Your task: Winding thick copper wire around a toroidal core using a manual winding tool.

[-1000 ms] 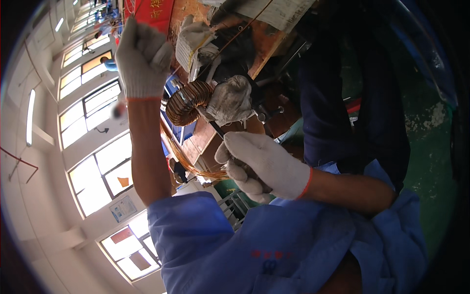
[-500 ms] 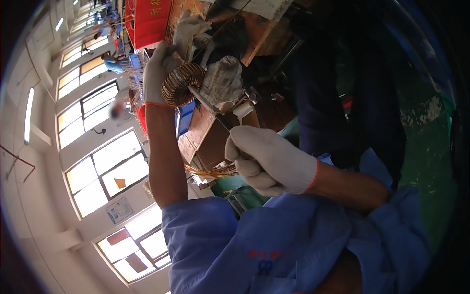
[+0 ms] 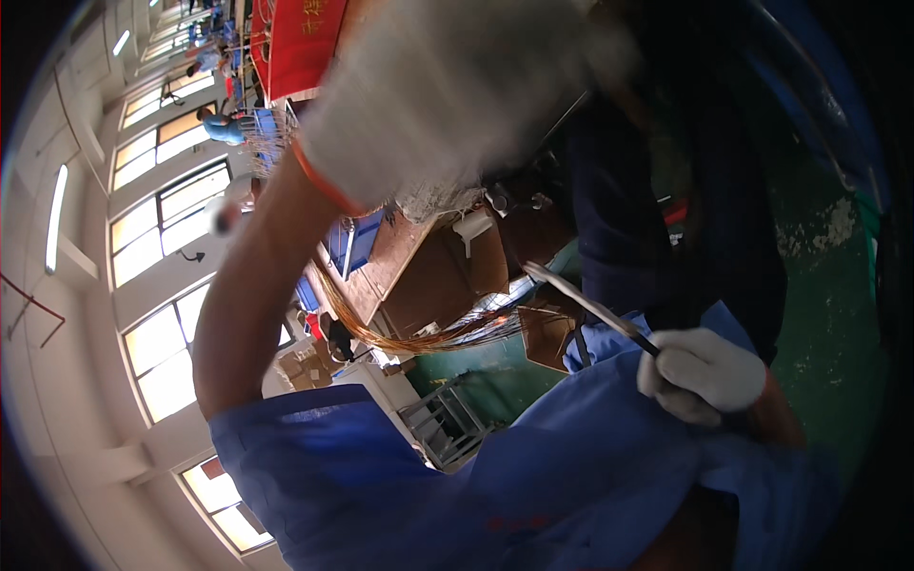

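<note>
Left hand (image 3: 457, 95) stands in the way up top – blurred, v. close to the cam, hiding most of the bench top behind it; only a bit of a greyish-white wrapped lump (image 3: 428, 198) shows below its edge, so can't tell if they touch. Under that: the wooden bench (image 3: 398, 249) edge, w/ a blue bin (image 3: 357, 243) just beside. A bundle of copper-coloured wires (image 3: 376, 338) curves below the bench, running twd the middle; a grey metal frame (image 3: 443, 414) stands on the green floor (image 3: 828, 333) lower down. Dark trousers (image 3: 619, 190) to the R, tall windows (image 3: 157, 305) along the L wall, a person in light blue (image 3: 224, 127) far off in the bkgd

Left arm rises from the blue sleeve, elbow bent, white glove angled across to the R; fingers too blurred – can't tell if apart, together or gripping. Right hand (image 3: 705, 376), also gloved, is low on the R in front of the blue shirt (image 3: 571, 457), fingers clamped on the dark end of a thin metal tool (image 3: 592, 306); its pale blade slants up-left, tip free, well apart from the left hand

Red banner (image 3: 303, 48) top L has gold characters; reddish lettering on the shirt too blurred to read
</note>
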Tool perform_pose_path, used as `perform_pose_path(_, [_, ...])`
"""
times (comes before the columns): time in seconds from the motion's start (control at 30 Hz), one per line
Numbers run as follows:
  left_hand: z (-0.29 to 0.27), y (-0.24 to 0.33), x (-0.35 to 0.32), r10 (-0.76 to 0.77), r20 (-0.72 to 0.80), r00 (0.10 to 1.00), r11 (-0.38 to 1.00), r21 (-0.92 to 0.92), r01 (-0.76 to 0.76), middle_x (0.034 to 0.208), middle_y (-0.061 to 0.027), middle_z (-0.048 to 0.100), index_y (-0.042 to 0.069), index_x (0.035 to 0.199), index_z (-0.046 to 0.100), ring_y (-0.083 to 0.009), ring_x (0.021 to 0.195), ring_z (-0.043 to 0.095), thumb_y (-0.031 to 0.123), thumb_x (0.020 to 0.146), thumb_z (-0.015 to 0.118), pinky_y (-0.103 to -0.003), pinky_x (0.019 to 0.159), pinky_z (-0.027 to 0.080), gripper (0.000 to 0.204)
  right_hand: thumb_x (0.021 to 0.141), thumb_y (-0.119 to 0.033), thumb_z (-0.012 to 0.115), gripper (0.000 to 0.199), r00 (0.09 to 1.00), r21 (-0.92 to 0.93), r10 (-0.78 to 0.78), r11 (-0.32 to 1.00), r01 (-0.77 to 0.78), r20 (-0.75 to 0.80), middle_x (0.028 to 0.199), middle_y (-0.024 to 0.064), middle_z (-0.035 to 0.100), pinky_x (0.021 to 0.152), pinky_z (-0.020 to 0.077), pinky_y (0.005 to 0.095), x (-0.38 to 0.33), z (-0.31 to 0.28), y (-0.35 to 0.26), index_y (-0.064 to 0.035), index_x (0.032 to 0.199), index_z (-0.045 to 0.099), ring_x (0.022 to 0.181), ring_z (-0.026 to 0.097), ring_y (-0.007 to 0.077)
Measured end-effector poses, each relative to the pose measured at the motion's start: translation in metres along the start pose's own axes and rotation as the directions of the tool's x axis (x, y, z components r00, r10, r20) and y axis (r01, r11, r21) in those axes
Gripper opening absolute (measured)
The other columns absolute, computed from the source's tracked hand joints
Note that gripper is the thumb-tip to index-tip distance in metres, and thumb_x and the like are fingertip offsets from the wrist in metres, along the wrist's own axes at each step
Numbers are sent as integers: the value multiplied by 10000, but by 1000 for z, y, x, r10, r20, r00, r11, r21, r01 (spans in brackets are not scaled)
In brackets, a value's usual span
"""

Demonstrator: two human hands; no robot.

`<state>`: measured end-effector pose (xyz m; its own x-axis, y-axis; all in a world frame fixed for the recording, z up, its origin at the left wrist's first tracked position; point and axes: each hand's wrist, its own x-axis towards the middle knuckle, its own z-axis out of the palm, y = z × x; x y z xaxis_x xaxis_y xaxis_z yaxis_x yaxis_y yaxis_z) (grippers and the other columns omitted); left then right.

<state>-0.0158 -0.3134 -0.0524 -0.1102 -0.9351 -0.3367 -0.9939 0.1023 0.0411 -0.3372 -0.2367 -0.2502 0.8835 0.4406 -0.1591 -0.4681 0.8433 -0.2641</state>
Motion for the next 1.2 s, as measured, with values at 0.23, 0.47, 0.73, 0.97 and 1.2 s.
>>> perform_pose_path(0.23, [0, -130, -13, -792, -61, 608, 244, -944, 223, 669, 26, 425, 130, 841, 579, -124, 469, 351, 332, 1080, 711, -283, 425, 318, 339, 1211, -453, 407, 434, 964, 480, -237, 864, 152, 122, 692, -28, 453, 357, 338, 285, 133, 100, -101, -86, 1101, 612, 432, 367, 81])
perform_pose_path(0.47, [7, -134, -37, -879, -135, 457, 201, -975, 99, 640, 45, 336, 101, 885, 585, -66, 512, 304, 389, 1152, 604, -278, 443, 246, 394, 1186, -532, 452, 491, 920, 513, -385, 776, 366, -74, 783, -1, 530, 387, 398, 283, 184, 131, -96, -57, 1211, 574, 486, 461, 97])
perform_pose_path(0.73, [16, -20, 36, -254, -457, 853, 965, -179, 191, 663, -22, 584, -6, 832, 727, -121, 605, 504, 342, 1106, 667, -329, 575, 438, 447, 1192, -514, 450, 495, 912, 510, -404, 773, 378, -63, 775, 2, 530, 382, 398, 291, 184, 123, -93, -33, 1207, 569, 485, 464, 96])
perform_pose_path(0.97, [14, -131, -28, -886, -263, 383, 430, -774, 465, 699, -25, 600, 1, 890, 709, -68, 634, 556, 306, 1075, 648, -259, 532, 415, 362, 1205, -469, 409, 431, 899, 568, -435, 730, 379, -40, 743, -13, 470, 385, 351, 281, 183, 131, -99, -71, 1198, 576, 462, 379, 98])
perform_pose_path(1.2, [50, -137, -86, -908, -76, 413, 311, -783, 539, 780, -82, 694, -55, 993, 734, -154, 710, 618, 444, 1098, 613, -302, 691, 482, 524, 1199, -435, 416, 368, 936, 564, -282, 817, 120, 209, 734, -6, 461, 368, 344, 288, 154, 92, -74, -112, 1195, 593, 449, 375, 91])
